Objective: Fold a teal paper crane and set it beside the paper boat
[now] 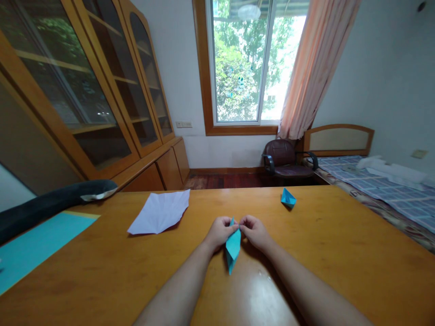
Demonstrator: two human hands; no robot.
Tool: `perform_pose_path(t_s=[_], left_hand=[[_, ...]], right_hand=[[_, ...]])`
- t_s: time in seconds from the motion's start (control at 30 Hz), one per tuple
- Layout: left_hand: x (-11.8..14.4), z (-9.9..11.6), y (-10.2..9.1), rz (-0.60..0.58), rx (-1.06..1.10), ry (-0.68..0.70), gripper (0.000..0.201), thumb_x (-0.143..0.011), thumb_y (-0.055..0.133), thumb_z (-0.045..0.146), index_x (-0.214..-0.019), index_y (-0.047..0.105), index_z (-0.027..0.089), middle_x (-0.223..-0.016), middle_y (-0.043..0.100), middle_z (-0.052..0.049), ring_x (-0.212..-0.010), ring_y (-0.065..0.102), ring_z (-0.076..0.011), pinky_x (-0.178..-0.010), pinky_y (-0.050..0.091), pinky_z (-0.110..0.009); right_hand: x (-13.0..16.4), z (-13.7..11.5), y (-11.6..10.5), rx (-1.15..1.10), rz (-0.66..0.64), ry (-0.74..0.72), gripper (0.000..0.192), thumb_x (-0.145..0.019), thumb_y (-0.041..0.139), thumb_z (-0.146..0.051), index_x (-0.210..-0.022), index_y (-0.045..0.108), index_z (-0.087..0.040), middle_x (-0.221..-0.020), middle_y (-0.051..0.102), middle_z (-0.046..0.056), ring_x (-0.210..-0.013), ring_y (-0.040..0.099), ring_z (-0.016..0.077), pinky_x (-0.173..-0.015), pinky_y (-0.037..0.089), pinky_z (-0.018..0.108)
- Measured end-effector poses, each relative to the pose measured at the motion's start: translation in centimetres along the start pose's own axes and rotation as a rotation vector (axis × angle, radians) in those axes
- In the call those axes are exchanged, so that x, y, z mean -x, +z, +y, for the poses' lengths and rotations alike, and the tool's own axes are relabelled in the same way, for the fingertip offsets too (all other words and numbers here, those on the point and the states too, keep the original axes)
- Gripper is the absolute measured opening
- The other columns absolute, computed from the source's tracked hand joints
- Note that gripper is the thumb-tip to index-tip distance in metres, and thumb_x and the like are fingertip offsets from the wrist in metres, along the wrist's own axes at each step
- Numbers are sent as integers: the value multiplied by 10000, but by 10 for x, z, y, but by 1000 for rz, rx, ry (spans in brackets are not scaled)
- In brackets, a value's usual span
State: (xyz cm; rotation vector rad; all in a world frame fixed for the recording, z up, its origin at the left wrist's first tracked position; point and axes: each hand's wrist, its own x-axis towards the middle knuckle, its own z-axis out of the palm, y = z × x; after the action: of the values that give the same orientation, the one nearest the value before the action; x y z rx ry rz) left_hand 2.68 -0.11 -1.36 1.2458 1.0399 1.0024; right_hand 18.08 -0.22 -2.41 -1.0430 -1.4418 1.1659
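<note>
A turquoise folded paper piece, long and narrow with pointed ends, is held just above the table in front of me. My left hand grips its upper left side, thumb and fingers closed on it. My right hand pinches its upper right edge between thumb and fingertips. The far tip of the paper rises between the two hands, and the lower point hangs toward me. Part of the upper folds is hidden behind my fingers.
On the wooden table lie a creased white paper sheet to the left and a small blue folded paper boat at the far right. A turquoise sheet and a dark padded object occupy the left edge. Beyond stands a chair.
</note>
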Motion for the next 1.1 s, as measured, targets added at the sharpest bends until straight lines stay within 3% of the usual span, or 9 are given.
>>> perform_pose_path(t_s=[0.7, 1.1], left_hand=[[-5, -5, 2, 106, 121, 24, 299, -532, 781, 263, -726, 588, 140, -557, 572, 47, -487, 482, -76, -474, 364, -185], [-2, -2, 5, 95, 185, -4, 306, -540, 766, 264, -734, 555, 158, -547, 551, 62, -475, 463, -65, -465, 345, -173]], right_hand=[[0, 4, 2, 8, 67, -48, 72, -621, 594, -255, -618, 581, -185, -574, 561, -18, -552, 477, 119, -548, 390, 246], [0, 1, 3, -45, 43, -26, 191, -632, 680, -330, -686, 564, -188, -567, 531, -42, -540, 470, 108, -530, 379, 233]])
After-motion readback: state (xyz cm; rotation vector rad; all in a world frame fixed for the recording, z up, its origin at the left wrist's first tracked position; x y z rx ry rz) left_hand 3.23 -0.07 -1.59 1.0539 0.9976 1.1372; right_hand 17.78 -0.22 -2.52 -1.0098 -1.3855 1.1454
